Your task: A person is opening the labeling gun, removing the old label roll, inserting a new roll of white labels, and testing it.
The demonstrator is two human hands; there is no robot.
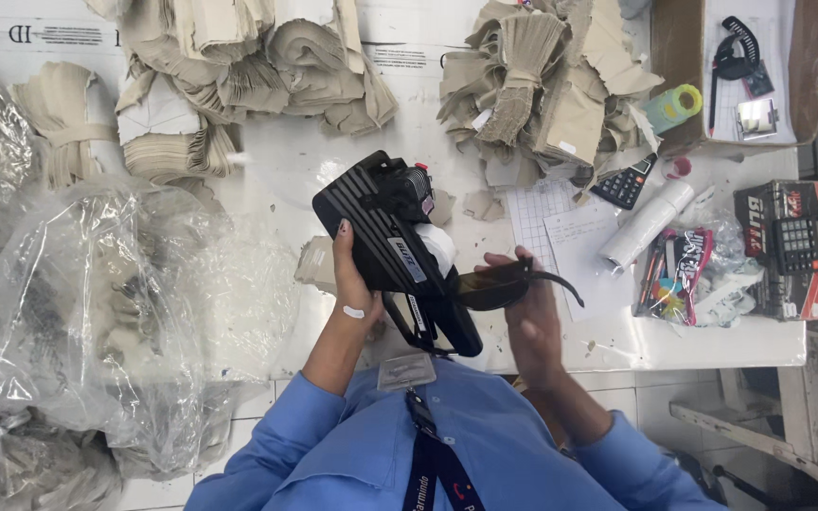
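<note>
Left hand is gripping the black label gun at centre, above the tabletop | right hand, at 3 o'clock, is pinching its dark strap | servicing step seemingly underway; steady support needed next.

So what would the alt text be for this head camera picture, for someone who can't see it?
Seen from above, a person in a blue shirt holds a black label gun in the left hand while the right hand grips a dark strap hanging off it. Behind, the white table carries heaps of beige fabric pieces, clear plastic bags, two calculators and a paper roll.
</note>
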